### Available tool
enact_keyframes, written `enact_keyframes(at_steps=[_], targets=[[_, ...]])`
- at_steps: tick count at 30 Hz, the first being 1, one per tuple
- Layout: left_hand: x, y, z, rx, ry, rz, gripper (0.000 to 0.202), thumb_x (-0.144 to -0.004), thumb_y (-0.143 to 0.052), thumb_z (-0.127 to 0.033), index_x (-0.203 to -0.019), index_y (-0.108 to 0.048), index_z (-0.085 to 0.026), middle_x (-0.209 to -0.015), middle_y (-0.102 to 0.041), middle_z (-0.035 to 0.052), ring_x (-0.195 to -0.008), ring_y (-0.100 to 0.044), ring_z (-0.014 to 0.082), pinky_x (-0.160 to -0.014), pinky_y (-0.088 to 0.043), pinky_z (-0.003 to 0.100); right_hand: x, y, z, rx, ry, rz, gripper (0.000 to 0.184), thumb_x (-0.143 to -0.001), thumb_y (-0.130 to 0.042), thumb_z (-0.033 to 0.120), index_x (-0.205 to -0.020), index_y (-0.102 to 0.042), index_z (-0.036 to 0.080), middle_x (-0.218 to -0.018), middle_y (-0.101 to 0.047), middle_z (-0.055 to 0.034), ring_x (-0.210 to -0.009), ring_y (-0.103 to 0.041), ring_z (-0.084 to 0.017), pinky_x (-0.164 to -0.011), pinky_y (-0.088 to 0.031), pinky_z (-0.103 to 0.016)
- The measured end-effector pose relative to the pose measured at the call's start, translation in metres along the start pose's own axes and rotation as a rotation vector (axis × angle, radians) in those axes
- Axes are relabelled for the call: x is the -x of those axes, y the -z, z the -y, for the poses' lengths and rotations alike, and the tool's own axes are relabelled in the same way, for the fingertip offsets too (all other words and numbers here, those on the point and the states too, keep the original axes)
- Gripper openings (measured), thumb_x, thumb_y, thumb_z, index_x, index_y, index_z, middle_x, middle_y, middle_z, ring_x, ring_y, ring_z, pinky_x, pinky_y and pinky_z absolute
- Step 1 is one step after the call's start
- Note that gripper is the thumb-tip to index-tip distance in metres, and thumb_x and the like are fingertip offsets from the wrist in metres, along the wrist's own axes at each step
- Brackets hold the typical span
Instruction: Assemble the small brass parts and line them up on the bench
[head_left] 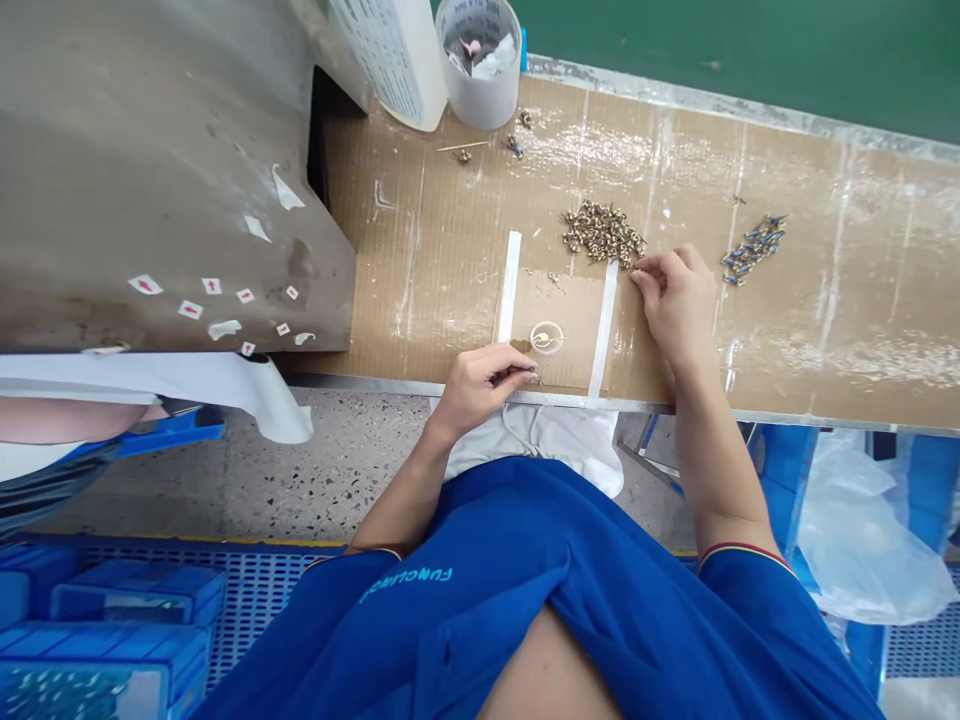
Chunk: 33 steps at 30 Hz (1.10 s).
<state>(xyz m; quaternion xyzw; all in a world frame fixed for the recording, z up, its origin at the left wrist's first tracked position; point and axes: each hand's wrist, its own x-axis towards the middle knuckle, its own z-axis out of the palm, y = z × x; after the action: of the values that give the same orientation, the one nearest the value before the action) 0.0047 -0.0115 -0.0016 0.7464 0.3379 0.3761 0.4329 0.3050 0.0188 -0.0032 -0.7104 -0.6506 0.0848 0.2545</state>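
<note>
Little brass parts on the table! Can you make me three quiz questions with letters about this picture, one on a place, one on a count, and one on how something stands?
1. Where is the pile of brass parts?
A. On the floor
B. Near the fingertips of the right hand
C. On the blue crates

2. How many white strips lie on the cardboard?
A. One
B. Two
C. Five

3. How does the clear plastic cup stand?
A. Upright
B. On its side
C. Upside down

Answers:
1. B, the pile lies just past those fingertips.
2. B, one strip runs along each side of the brown patch.
3. A, its open top faces up.
</note>
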Motion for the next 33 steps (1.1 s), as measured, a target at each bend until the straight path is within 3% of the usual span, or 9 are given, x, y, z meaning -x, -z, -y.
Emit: enact_keyframes(at_steps=[5,10,14,19,23,26,33], targets=[[0.000,0.001,0.000,0.001,0.004,0.002,0.009,-0.093,-0.070,-0.022,-0.088,-0.073,-0.015,-0.078,-0.074,0.0038,-0.066,-0.064,0.0108,-0.059,-0.049,0.021,0.008,0.007,0.000,-0.044,0.074,-0.066,0.017,-0.097,-0.056,0.032,-0.087,-0.068,0.024,-0.087,-0.065,-0.0052,-0.084,-0.062,-0.023,-0.079,-0.049,-0.037],[0.000,0.001,-0.002,-0.013,-0.009,0.015,0.009,-0.094,-0.067,-0.021,-0.089,-0.073,-0.015,-0.080,-0.074,0.0040,-0.065,-0.062,0.0099,-0.059,-0.048,0.021,0.031,0.015,0.007,-0.100,0.037,-0.105,0.014,-0.095,-0.057,0.030,-0.089,-0.069,0.024,-0.082,-0.069,-0.0039,-0.078,-0.065,-0.021,-0.074,-0.052,-0.035],[0.002,0.000,-0.004,-0.035,-0.014,0.013,0.010,-0.095,-0.064,-0.018,-0.093,-0.073,-0.015,-0.086,-0.074,0.0054,-0.067,-0.062,0.0099,-0.059,-0.048,0.020,0.051,0.014,0.026,-0.225,-0.012,-0.128,0.013,-0.093,-0.061,0.034,-0.089,-0.068,0.023,-0.082,-0.071,-0.0028,-0.074,-0.067,-0.018,-0.071,-0.056,-0.034],[0.004,-0.003,-0.002,-0.060,-0.043,-0.005,0.010,-0.095,-0.064,-0.019,-0.093,-0.073,-0.014,-0.083,-0.072,0.0053,-0.064,-0.059,0.0097,-0.060,-0.048,0.021,0.081,0.003,0.061,-0.549,-0.077,-0.084,0.009,-0.089,-0.068,0.030,-0.095,-0.066,0.024,-0.084,-0.072,-0.0009,-0.076,-0.070,-0.016,-0.071,-0.059,-0.030],[0.004,-0.006,0.003,-0.081,-0.115,-0.018,0.014,-0.097,-0.064,-0.024,-0.093,-0.075,-0.014,-0.082,-0.075,0.0062,-0.073,-0.068,0.0130,-0.066,-0.053,0.024,0.103,-0.010,0.087,-0.787,-0.198,0.076,0.017,-0.087,-0.072,0.031,-0.102,-0.067,0.024,-0.083,-0.073,-0.0004,-0.074,-0.071,-0.015,-0.067,-0.060,-0.028],[0.003,-0.007,0.004,-0.124,-0.136,-0.010,0.018,-0.098,-0.063,-0.027,-0.090,-0.075,-0.016,-0.080,-0.075,0.0057,-0.073,-0.069,0.0139,-0.067,-0.054,0.025,0.108,-0.015,0.098,-0.860,-0.291,0.146,0.017,-0.087,-0.073,0.037,-0.096,-0.071,0.022,-0.081,-0.075,-0.0020,-0.072,-0.072,-0.016,-0.063,-0.060,-0.028],[0.001,-0.012,0.004,-0.234,-0.152,0.040,0.027,-0.101,-0.058,-0.031,-0.085,-0.073,-0.016,-0.076,-0.072,0.0046,-0.069,-0.066,0.0131,-0.066,-0.051,0.025,0.107,-0.018,0.103,-0.864,-0.304,0.069,0.020,-0.090,-0.070,0.042,-0.098,-0.076,0.024,-0.087,-0.076,-0.0037,-0.073,-0.071,-0.016,-0.066,-0.061,-0.031]])
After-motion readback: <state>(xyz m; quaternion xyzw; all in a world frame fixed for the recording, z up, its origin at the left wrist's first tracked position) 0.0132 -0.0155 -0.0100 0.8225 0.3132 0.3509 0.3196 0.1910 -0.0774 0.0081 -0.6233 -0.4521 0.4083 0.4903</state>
